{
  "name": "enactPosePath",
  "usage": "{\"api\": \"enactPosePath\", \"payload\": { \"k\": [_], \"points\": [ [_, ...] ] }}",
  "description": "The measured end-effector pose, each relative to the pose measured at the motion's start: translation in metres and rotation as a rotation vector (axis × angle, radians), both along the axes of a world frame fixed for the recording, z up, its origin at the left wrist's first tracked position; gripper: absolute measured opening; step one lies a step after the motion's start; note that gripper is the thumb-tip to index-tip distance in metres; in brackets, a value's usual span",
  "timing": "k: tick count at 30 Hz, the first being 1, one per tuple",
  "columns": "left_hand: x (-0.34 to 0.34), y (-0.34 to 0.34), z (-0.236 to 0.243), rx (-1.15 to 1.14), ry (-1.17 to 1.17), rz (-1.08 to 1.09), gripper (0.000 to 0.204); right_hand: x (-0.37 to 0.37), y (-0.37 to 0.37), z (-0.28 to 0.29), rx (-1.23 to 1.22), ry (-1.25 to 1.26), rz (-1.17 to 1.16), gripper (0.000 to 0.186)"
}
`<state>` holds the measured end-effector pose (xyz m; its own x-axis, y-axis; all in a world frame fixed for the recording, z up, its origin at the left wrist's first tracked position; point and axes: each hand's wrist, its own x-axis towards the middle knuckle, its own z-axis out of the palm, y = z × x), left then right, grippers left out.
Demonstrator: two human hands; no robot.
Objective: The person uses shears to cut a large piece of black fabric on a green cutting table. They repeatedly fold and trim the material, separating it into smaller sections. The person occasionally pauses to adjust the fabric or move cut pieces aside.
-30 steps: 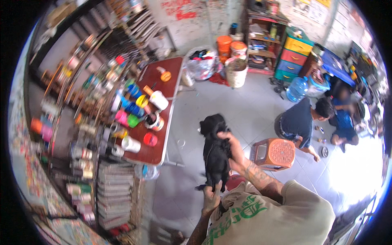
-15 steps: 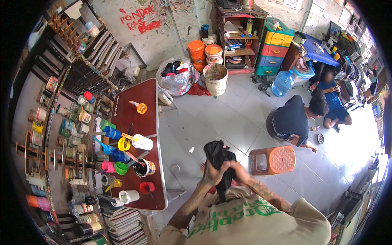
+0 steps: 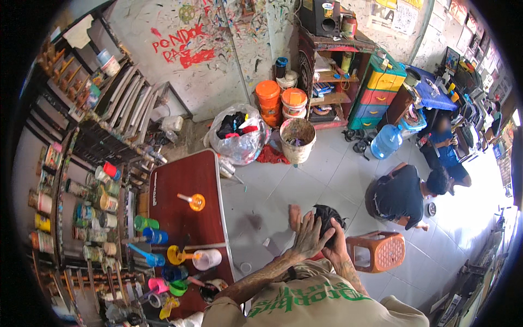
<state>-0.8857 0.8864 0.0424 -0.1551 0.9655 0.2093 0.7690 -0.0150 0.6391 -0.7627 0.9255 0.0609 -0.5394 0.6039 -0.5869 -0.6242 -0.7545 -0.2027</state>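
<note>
A bunched black cloth (image 3: pixel 328 216) is balled up between my two hands, above the tiled floor in front of my shirt. My left hand (image 3: pixel 310 237) lies against its left side with the fingers stretched out and slightly apart. On the other side, my right hand (image 3: pixel 336 243) cups the cloth from below and right, its fingers partly hidden behind the bundle. A bare foot (image 3: pixel 295 216) shows on the floor just left of the cloth.
A dark red table (image 3: pixel 185 169) with paint cups stands on my left, beside racks of jars. An orange plastic stool (image 3: pixel 388 253) is close on my right. Ahead are a paint-stained bucket (image 3: pixel 298 148) and a bag of cloths (image 3: pixel 239 150). Two people sit to the right.
The hanging black cloth is now gathered into a compact ball. My hands have moved slightly right, and my left hand has gone from gripping to flat fingers. The view has tilted up.
</note>
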Motion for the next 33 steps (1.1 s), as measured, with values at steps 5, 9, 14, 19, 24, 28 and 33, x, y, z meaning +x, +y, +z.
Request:
{"api": "enactPosePath", "payload": {
  "k": [5,9,14,19,24,28,33],
  "points": [
    [-0.106,0.053,0.008,-0.126,-0.48,-0.246,0.06,-0.053,0.112,-0.051,-0.077,0.019,0.125,0.04],
    [-0.192,0.078,0.042,-0.374,-0.551,-0.234,0.047,-0.143,0.19,0.01,0.121,-0.03,0.184,0.043],
    [-0.271,0.119,0.114,-0.307,-0.626,-0.103,0.031,-0.253,0.319,0.041,0.671,-0.427,0.114,0.049],
    [-0.332,0.144,0.121,-0.19,-0.819,0.036,0.027,-0.363,0.39,0.158,1.254,-0.662,-0.206,0.042],
    [-0.376,0.164,0.16,-0.027,-1.121,0.04,0.026,-0.481,0.433,0.154,2.143,-1.011,-0.516,0.058],
    [-0.395,0.166,0.268,0.461,-1.196,0.03,0.026,-0.61,0.455,0.02,1.994,-0.749,0.019,0.084],
    [-0.397,0.205,0.308,1.526,-0.641,0.127,0.043,-0.641,0.471,-0.192,2.094,-0.894,1.033,0.074]
  ]
}}
